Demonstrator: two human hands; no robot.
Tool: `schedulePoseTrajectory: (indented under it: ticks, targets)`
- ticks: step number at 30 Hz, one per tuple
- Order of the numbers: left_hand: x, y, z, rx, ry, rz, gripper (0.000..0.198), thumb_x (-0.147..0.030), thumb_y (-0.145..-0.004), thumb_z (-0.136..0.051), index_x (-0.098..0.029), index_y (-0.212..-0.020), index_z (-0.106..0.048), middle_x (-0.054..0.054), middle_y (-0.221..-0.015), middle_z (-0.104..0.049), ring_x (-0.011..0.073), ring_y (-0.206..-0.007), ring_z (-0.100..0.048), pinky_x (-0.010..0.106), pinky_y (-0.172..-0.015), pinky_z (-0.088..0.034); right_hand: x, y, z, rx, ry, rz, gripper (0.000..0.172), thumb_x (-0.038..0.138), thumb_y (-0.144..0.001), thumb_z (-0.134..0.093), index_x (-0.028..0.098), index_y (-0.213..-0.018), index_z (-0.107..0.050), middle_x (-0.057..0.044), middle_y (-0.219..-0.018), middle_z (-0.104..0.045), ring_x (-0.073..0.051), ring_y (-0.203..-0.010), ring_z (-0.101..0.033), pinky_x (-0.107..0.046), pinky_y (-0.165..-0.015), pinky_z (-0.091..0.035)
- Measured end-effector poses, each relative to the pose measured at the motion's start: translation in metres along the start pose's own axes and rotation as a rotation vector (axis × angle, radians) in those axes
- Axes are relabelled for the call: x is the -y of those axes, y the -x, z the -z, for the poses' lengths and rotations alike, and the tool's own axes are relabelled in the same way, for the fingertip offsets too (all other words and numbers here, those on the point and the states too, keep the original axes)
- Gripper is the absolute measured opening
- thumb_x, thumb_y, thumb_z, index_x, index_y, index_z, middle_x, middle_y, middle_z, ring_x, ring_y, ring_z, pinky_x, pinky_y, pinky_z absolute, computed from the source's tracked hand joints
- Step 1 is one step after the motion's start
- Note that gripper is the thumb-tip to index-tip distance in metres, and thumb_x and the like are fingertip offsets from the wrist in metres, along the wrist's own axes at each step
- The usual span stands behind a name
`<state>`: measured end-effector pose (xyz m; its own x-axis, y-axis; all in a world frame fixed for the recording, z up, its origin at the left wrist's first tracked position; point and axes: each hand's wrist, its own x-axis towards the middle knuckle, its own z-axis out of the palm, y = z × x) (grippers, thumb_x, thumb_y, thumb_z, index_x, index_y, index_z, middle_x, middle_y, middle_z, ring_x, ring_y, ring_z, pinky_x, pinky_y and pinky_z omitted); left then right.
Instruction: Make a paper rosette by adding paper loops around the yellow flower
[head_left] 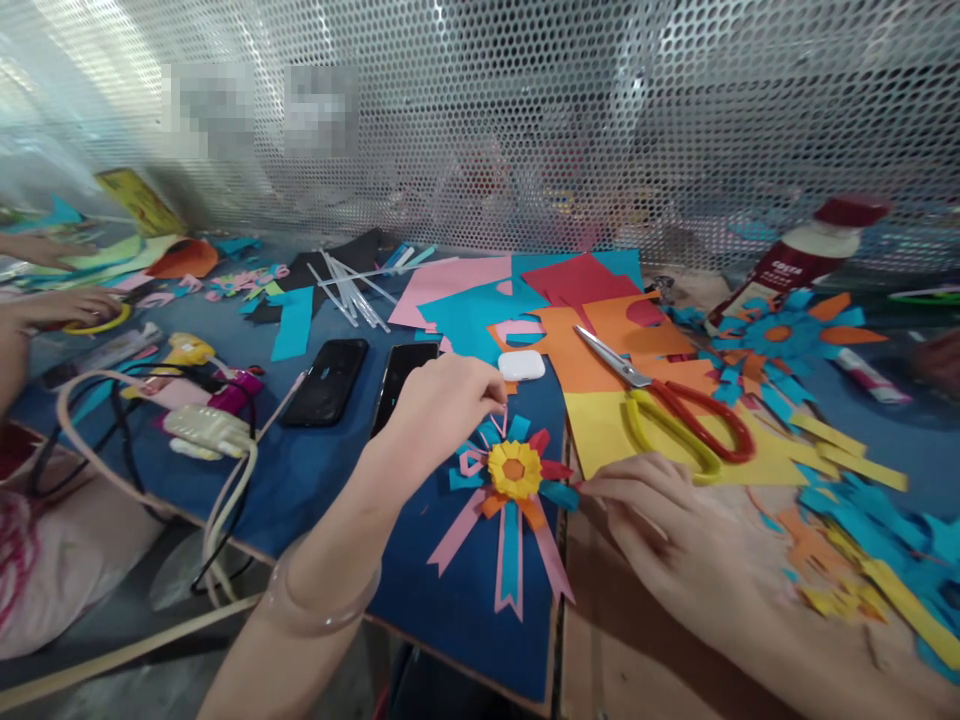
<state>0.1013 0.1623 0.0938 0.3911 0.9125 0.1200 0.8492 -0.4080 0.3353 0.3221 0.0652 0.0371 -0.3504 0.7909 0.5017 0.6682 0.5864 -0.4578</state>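
A paper flower rosette with a yellow and orange centre, blue, pink and red petals and hanging ribbon tails lies on the blue tabletop. My left hand reaches over its upper edge, fingertips pinched at a thin pink paper loop. At the rosette's right side, my right hand has its fingertips together at the tip of a red or blue petal. Open scissors with red and yellow handles rest on orange and yellow paper beyond my right hand. A white case sits just past my left fingertips.
Two phones, one a black phone, and tangled cables lie left. Glue sticks, coloured sheets, a bottle, a blue paper flower and scraps surround the work. Another person's hands are at far left; a perforated metal panel stands behind.
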Motion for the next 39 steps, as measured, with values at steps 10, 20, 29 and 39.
schedulePoseTrajectory:
  ticks: [10, 20, 29, 39]
  targets:
    - [-0.003, 0.000, 0.000, 0.044, 0.017, 0.009, 0.017, -0.022, -0.077, -0.059, -0.024, -0.072, -0.075, 0.003, -0.079, -0.074, 0.0227, -0.077, -0.065, 0.030, -0.059, -0.039, -0.002, 0.001, -0.001, 0.011, -0.016, -0.008, 0.023, 0.009, -0.087, -0.046, 0.024, -0.094, -0.062, -0.003, -0.087, -0.065, -0.018, -0.079, -0.056, -0.034, -0.067, -0.042]
    - [-0.003, 0.003, 0.003, 0.042, -0.004, 0.014, 0.014, -0.021, -0.077, -0.061, -0.024, -0.073, -0.075, 0.004, -0.079, -0.074, 0.0228, -0.075, -0.064, 0.030, -0.060, -0.040, -0.002, 0.001, -0.001, 0.015, -0.018, -0.006, 0.022, 0.009, -0.088, -0.047, 0.023, -0.094, -0.062, -0.002, -0.087, -0.065, -0.017, -0.079, -0.056, -0.033, -0.068, -0.042]
    - [-0.002, 0.004, 0.007, 0.098, -0.056, 0.031, 0.013, -0.026, -0.078, -0.062, -0.024, -0.076, -0.075, 0.004, -0.082, -0.073, 0.0211, -0.080, -0.064, 0.028, -0.060, -0.039, -0.002, 0.002, -0.001, 0.014, -0.023, -0.002, 0.022, 0.008, -0.087, -0.048, 0.023, -0.094, -0.062, -0.002, -0.087, -0.065, -0.017, -0.081, -0.056, -0.033, -0.069, -0.041]
    - [-0.002, 0.004, 0.009, 0.151, -0.072, 0.049, 0.014, -0.027, -0.079, -0.061, -0.023, -0.079, -0.075, 0.005, -0.084, -0.072, 0.0207, -0.080, -0.064, 0.028, -0.062, -0.040, -0.002, 0.001, 0.000, 0.029, 0.000, -0.003, 0.021, 0.008, -0.088, -0.047, 0.022, -0.093, -0.062, -0.002, -0.088, -0.065, -0.017, -0.082, -0.055, -0.032, -0.070, -0.041]
